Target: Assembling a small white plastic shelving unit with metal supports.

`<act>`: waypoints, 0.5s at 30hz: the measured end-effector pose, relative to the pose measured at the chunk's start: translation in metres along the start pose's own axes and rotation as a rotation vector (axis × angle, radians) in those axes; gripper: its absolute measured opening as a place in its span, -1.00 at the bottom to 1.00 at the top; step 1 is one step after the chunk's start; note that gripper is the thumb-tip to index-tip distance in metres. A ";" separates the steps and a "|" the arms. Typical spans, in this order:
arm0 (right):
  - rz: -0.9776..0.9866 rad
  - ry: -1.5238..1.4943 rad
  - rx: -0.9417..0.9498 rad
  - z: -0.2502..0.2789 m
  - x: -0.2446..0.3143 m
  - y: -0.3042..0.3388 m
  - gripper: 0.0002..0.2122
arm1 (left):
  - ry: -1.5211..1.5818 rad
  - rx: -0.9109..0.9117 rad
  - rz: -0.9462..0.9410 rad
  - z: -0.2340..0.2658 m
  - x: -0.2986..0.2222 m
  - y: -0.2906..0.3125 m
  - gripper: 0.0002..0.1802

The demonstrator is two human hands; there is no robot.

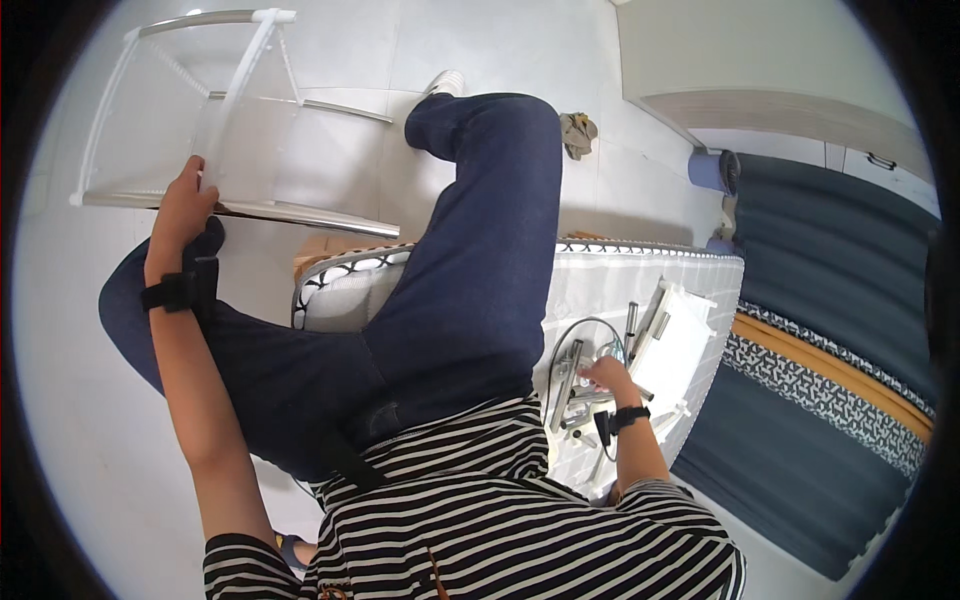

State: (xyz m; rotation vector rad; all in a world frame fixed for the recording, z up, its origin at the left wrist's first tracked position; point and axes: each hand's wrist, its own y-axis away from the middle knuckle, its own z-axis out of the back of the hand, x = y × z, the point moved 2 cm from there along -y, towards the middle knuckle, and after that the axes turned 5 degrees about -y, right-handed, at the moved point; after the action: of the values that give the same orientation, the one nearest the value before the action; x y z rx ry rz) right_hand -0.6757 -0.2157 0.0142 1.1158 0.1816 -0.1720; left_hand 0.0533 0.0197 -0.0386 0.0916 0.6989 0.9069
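Nearest, the right hand (605, 376) hovers among loose metal tubes (566, 384) on the mattress (595, 268), right of centre; whether its fingers hold one cannot be told. Farther out, upper left, the left hand (184, 208) grips the white rack's (237, 100) lower edge, whose chrome tube (315, 218) stretches rightward from those fingers.

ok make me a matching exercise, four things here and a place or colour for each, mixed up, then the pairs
1. left hand
2. right hand
3. crumpled cloth
4. curtain

A. on the floor
B. dark, with an orange band
C. among metal tubes on the mattress
D. on the white-framed rack

1-D, 2-C, 3-A, 4-B
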 end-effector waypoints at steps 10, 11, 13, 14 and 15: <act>-0.020 0.226 -0.341 -0.063 -0.005 -0.005 -0.57 | -0.210 -0.026 0.018 0.009 -0.007 0.002 -0.56; -0.007 0.238 -0.341 -0.063 -0.011 -0.004 -0.57 | -0.210 -0.033 0.033 0.011 -0.010 0.003 -0.56; 0.022 0.122 -0.242 -0.054 -0.026 0.001 -0.62 | -0.234 0.067 0.078 0.012 -0.015 0.003 -0.56; 0.036 0.065 -0.190 -0.045 -0.023 0.004 -0.65 | -0.234 0.060 0.093 0.013 -0.016 0.004 -0.56; 0.001 0.022 -0.143 -0.033 -0.023 0.010 -0.68 | -0.250 0.051 0.077 0.013 -0.016 0.006 -0.55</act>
State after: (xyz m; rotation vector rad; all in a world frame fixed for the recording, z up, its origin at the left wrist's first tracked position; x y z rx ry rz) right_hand -0.6980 -0.1810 0.0141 0.9760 0.2103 -0.1437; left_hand 0.0504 0.0140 -0.0179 0.2744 0.4884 0.9321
